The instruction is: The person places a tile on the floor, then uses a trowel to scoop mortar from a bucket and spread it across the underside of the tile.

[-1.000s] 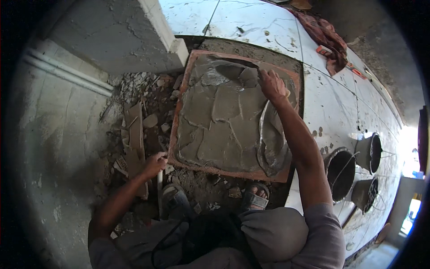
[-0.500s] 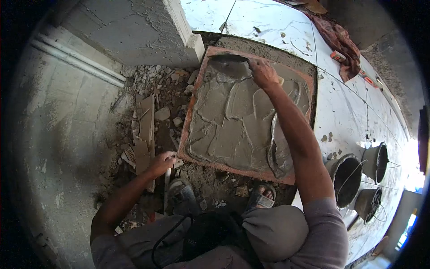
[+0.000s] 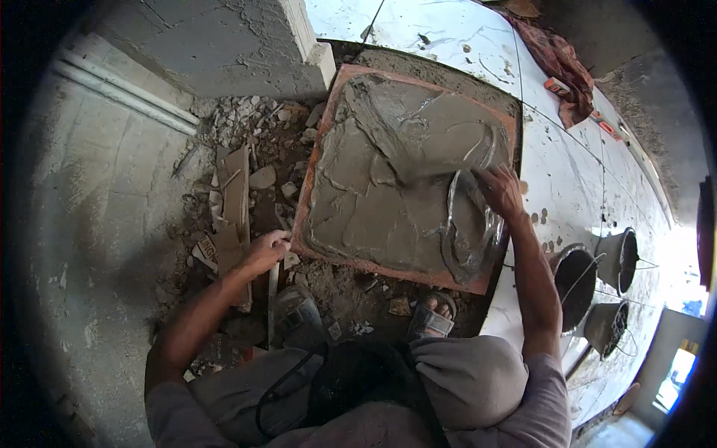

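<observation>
A square tile [image 3: 351, 267] with reddish edges lies under a thick coat of wet grey mortar [image 3: 373, 224], marked with ridges and swirls. Over its right half, my right hand [image 3: 502, 193] is closed round a trowel [image 3: 433, 173], whose blade points left across the mortar and is blurred by motion. The trowel's handle is mostly hidden in my fist. My left hand [image 3: 263, 254] is by the tile's near left corner, fingers curled together; whether they grip the edge or something small cannot be made out.
Rubble [image 3: 261, 142] and cardboard strips [image 3: 235, 194] lie left of the tile, below a wall with a pipe [image 3: 127, 93]. White marbled floor tiles [image 3: 549, 157] run along the right, bearing several dark buckets [image 3: 575, 287] and a reddish cloth [image 3: 560, 67]. My sandalled feet [image 3: 433, 315] are close to the near edge.
My right hand has swept the trowel from the tile's far left part toward the right and nearer me, leaving a fresh ridge in the mortar. My left hand stays by the corner.
</observation>
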`<state>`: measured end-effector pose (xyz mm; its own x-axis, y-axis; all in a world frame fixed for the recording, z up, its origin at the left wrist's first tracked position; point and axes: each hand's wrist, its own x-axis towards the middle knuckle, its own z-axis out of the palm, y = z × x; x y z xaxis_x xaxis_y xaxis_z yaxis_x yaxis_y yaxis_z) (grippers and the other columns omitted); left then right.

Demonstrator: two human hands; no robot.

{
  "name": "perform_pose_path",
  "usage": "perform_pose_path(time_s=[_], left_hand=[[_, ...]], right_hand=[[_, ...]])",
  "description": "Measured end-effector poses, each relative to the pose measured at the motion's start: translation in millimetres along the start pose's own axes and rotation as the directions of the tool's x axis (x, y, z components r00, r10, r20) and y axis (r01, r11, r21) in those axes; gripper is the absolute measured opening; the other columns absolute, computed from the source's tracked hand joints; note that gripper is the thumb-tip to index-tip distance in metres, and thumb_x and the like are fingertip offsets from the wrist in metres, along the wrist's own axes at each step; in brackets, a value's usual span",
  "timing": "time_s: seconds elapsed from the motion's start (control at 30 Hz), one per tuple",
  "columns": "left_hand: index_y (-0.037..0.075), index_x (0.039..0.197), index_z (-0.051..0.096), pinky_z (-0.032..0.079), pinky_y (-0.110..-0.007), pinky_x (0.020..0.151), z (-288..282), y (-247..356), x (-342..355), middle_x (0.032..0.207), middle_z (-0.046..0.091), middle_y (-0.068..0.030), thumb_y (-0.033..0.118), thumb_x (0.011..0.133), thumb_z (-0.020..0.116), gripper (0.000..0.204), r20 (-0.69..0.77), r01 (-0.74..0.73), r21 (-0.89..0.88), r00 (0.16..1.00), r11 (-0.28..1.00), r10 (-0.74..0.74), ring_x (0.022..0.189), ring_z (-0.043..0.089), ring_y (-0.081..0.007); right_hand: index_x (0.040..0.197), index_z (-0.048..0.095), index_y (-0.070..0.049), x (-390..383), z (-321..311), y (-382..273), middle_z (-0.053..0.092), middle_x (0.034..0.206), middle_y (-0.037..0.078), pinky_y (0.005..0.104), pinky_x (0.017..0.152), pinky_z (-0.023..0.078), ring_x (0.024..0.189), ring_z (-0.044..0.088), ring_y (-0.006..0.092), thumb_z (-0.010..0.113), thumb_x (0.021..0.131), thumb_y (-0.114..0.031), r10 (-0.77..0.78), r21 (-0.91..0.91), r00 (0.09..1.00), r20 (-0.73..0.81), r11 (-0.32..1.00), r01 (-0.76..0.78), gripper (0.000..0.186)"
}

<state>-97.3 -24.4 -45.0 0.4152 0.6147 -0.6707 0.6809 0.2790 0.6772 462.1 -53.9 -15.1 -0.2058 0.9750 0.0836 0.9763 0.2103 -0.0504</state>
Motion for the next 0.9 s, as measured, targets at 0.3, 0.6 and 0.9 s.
perform_pose_path(time_s=[0.3, 0.6, 0.9], left_hand=[[0.006, 0.128, 0.045, 0.048, -0.036, 0.074, -1, 24, 7, 0.101, 0.055, -0.009, 0.035, 0.09, 0.05, 0.048, -0.008, 0.088, 0.093, 0.996, 0.992, -0.088, 0.087, 0.056, -0.0185], [0.003, 0.124, 0.048, 0.044, -0.035, 0.082, -3, 27, 2, 0.107, 0.059, -0.0142, 0.029, 0.087, 0.051, 0.045, -0.097, 0.09, 0.124, 0.992, 0.988, -0.078, 0.094, 0.057, -0.0229], [0.002, 0.125, 0.044, 0.045, -0.032, 0.065, -14, 24, 29, 0.102, 0.054, -0.0099, 0.036, 0.089, 0.052, 0.05, -0.012, 0.041, 0.132, 0.999, 0.99, -0.04, 0.077, 0.055, -0.0165]], right_hand=[[0.11, 0.06, -0.013, -23, -10, -33, 0.058, 0.105, 0.009, 0.0433, 0.085, 0.041, 0.096, 0.054, 0.0291, 0.063, 0.068, -0.01, 0.184, 0.126, 0.983, -0.02, 0.975, -0.18, 0.042], [0.109, 0.06, -0.013, -68, -26, -46, 0.057, 0.099, 0.008, 0.0443, 0.086, 0.039, 0.097, 0.053, 0.0295, 0.064, 0.065, -0.008, 0.246, 0.142, 0.955, 0.167, 0.952, -0.27, 0.045], [0.105, 0.06, -0.01, -190, -56, -124, 0.058, 0.094, 0.012, 0.0424, 0.079, 0.044, 0.091, 0.054, 0.0336, 0.062, 0.069, -0.006, 0.624, 0.301, 0.773, 0.113, 0.72, -0.625, 0.037]])
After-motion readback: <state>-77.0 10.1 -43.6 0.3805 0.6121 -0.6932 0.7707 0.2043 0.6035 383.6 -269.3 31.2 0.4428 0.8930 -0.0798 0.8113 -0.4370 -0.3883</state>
